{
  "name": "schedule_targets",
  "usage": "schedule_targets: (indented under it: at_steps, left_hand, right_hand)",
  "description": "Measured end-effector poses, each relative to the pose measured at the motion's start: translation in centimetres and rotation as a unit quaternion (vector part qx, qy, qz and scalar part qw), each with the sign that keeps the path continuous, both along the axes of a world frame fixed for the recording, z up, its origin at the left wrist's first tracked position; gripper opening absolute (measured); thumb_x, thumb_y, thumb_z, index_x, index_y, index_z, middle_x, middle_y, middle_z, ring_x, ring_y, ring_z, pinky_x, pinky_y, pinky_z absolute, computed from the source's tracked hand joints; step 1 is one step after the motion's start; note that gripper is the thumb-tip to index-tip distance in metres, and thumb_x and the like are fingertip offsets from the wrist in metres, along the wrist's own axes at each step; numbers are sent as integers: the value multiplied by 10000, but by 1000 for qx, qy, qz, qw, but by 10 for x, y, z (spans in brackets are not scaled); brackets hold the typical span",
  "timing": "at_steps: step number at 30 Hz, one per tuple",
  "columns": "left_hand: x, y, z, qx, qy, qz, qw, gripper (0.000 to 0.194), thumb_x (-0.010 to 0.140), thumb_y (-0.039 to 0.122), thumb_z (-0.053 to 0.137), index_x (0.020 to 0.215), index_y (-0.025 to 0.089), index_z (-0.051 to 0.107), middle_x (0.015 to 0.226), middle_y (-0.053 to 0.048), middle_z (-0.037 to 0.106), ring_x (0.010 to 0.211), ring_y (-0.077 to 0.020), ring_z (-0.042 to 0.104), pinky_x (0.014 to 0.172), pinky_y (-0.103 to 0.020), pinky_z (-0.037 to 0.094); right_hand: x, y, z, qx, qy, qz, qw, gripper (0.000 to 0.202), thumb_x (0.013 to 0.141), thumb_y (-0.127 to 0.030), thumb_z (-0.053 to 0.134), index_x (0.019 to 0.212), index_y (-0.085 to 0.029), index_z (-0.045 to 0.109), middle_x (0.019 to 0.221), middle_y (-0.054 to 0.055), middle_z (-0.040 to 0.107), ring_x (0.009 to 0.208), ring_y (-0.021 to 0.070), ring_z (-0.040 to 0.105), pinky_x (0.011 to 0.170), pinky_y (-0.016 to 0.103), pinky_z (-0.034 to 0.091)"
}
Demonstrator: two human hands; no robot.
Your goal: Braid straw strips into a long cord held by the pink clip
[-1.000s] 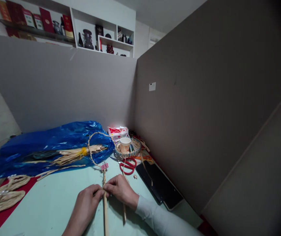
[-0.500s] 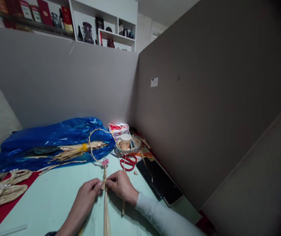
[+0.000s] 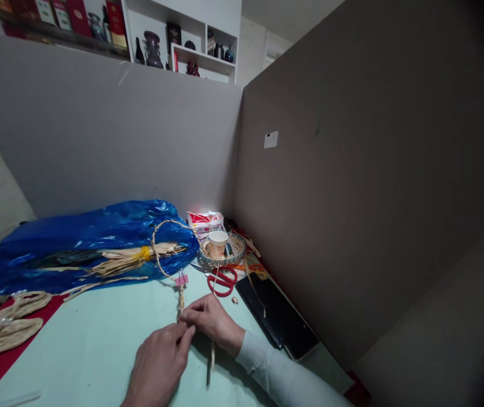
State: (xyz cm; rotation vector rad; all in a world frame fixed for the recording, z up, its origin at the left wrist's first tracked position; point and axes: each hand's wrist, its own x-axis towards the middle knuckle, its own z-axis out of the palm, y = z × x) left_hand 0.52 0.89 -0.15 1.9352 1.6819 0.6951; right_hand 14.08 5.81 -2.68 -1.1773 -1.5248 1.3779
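A thin straw braid (image 3: 181, 297) runs down from a pink binder clip (image 3: 181, 280) at the table's middle. Thumb and index finger of my right hand (image 3: 214, 322) pinch its lower end. My left hand (image 3: 161, 356) is closed just below, its thumb and fingertips meeting close to the right fingertips. The loose straw strands under the braid are hidden behind the left hand. Above the clip, the finished braid (image 3: 169, 221) loops over toward the basket. Another narrow straw strip (image 3: 213, 356) shows below my right wrist.
Red-handled scissors (image 3: 222, 281), a woven basket (image 3: 235, 247) with a paper cup (image 3: 217, 244), and a black tablet-like device (image 3: 284, 316) lie right. A blue plastic bag (image 3: 84, 226) with a straw bundle (image 3: 131, 260) is at the back left. Coiled straw braid (image 3: 8, 333) lies left.
My left hand has turned over and moved right, now covering the strands below the braid. My right hand stays at the braid's end. The view has shifted slightly.
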Motion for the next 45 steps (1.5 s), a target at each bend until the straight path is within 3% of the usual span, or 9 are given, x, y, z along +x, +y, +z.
schedule_targets:
  at_steps: [5, 11, 16, 19, 23, 28, 32, 39, 45]
  left_hand:
    - [-26, 21, 10, -47, -110, 61, 991, 339, 778, 523, 520, 647, 229, 626, 619, -49, 662, 650, -246, 589, 662, -337, 392]
    - [-16, 29, 5, -171, -322, -24, 931, 412, 599, 513, 692, 830, 174, 658, 732, -31, 688, 694, -197, 621, 647, -289, 480]
    - [-11, 26, 2, -217, -383, -15, 898, 424, 560, 512, 771, 722, 149, 623, 615, 32, 560, 448, -39, 320, 437, -187, 210]
    - [-11, 29, -1, -219, -398, -3, 891, 452, 534, 528, 784, 718, 152, 616, 589, 58, 521, 417, -14, 239, 422, -183, 132]
    - [-10, 32, -8, -208, -383, 26, 900, 442, 517, 555, 754, 628, 148, 621, 447, 109, 394, 339, -11, 196, 388, -199, 87]
    - [-9, 30, -14, -162, -353, 61, 919, 353, 548, 492, 717, 514, 159, 604, 407, 75, 448, 334, -24, 216, 394, -209, 75]
    - [-9, 31, -14, -153, -344, 74, 923, 360, 556, 486, 710, 458, 170, 567, 393, 72, 442, 335, -24, 201, 398, -212, 64]
    - [-15, 33, -12, -190, -355, 55, 914, 406, 559, 539, 726, 595, 141, 654, 449, 60, 490, 309, -14, 210, 389, -212, 79]
    - [-11, 34, -14, -165, -341, 64, 923, 389, 544, 542, 695, 482, 188, 545, 386, 80, 412, 322, -30, 196, 394, -217, 76]
  right_hand:
    - [1, -2, 3, -31, 54, 0, 998, 300, 762, -366, 661, 617, -108, 706, 600, 25, 618, 581, 109, 478, 569, 214, 366]
    - [0, -6, 10, -43, 66, 30, 996, 263, 802, -294, 573, 622, -116, 644, 607, 26, 601, 553, 112, 491, 588, 227, 391]
    - [9, -5, 20, -7, 3, 58, 998, 210, 818, -150, 543, 641, -118, 650, 513, -43, 487, 489, 77, 341, 549, 213, 300]
    - [14, -3, 25, 26, -51, 68, 996, 234, 839, -130, 548, 636, -117, 664, 490, -57, 437, 501, 82, 320, 540, 218, 267]
    - [17, -4, 30, 73, -130, 87, 985, 239, 849, -143, 586, 649, -120, 716, 517, -37, 512, 550, 103, 409, 585, 221, 307]
    - [18, -9, 36, 117, -208, 66, 969, 202, 808, -108, 601, 706, -123, 775, 564, 13, 619, 594, 137, 505, 652, 246, 341]
    - [20, -7, 37, 104, -218, 57, 969, 178, 806, -148, 626, 762, -120, 796, 575, 11, 633, 593, 134, 511, 601, 232, 342]
    - [25, 6, 30, 37, -217, 88, 971, 252, 882, -212, 577, 843, -71, 782, 506, -44, 468, 448, 75, 343, 462, 198, 307]
    - [19, -8, 40, 126, -308, 52, 942, 201, 830, -200, 617, 808, -106, 793, 595, 29, 635, 566, 116, 494, 535, 231, 292]
